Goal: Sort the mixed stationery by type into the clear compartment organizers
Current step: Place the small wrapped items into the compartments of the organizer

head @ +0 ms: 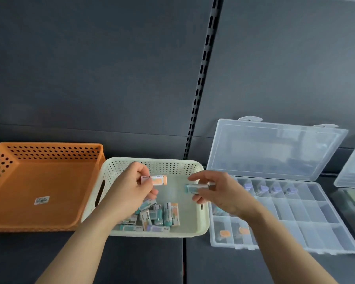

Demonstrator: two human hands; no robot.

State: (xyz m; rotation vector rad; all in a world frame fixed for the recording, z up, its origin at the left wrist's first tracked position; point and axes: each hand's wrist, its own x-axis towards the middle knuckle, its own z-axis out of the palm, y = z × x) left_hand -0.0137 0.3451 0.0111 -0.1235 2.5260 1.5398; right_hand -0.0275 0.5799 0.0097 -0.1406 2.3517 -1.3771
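Over the cream basket [152, 234], in the middle of the dark desk [131, 261], we hold one small boxed eraser in each of our hands. Our left hand [129, 189] pinches the orange eraser [154, 179] by its left end: a flat white block with a peach label and a dark printed strip. Its long axis runs left to right, nearly level, and its free end points towards our right hand [221, 193]. That hand grips the teal eraser [194, 188] between thumb and fingers. It is white with a blue-green sleeve and a little blurred, and it also lies left to right, its left end pointing at the orange one. The two are apart. Below them a loose pile of erasers [158, 218] lies at mixed angles in the near part of the basket. To the right sits the clear organizer [307, 214], its lid [275, 148] raised, with purple pieces [262, 189] in the far row. An orange basket [39, 181] stands to the left.
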